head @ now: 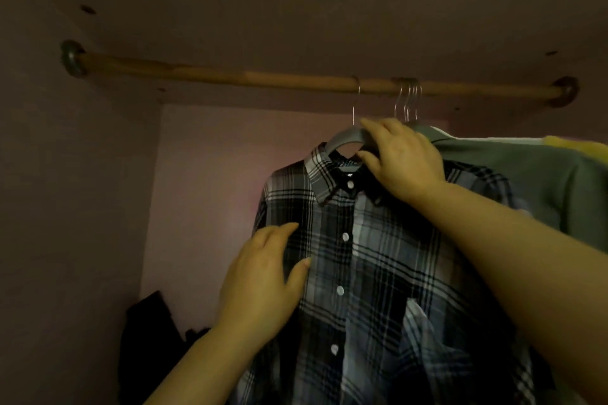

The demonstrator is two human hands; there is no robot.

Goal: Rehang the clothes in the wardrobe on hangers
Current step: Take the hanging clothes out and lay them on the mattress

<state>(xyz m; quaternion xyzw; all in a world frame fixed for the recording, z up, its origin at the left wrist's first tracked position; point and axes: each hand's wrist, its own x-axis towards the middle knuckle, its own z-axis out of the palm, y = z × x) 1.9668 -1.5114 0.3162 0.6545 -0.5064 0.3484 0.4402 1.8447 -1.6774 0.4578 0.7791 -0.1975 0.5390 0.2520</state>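
On my feed I see the left hand and right hand bare, each forearm bare to the frame edge; the left thumbnail looks short and rounded.

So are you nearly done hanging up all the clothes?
Partway. A green top already hangs on the rod at the right. The plaid shirt is on its grey hanger, hooked over the rod; the right hand grips the hanger and the left hand rests on the shirt front. A dark heap low in the corner still looks unhung.
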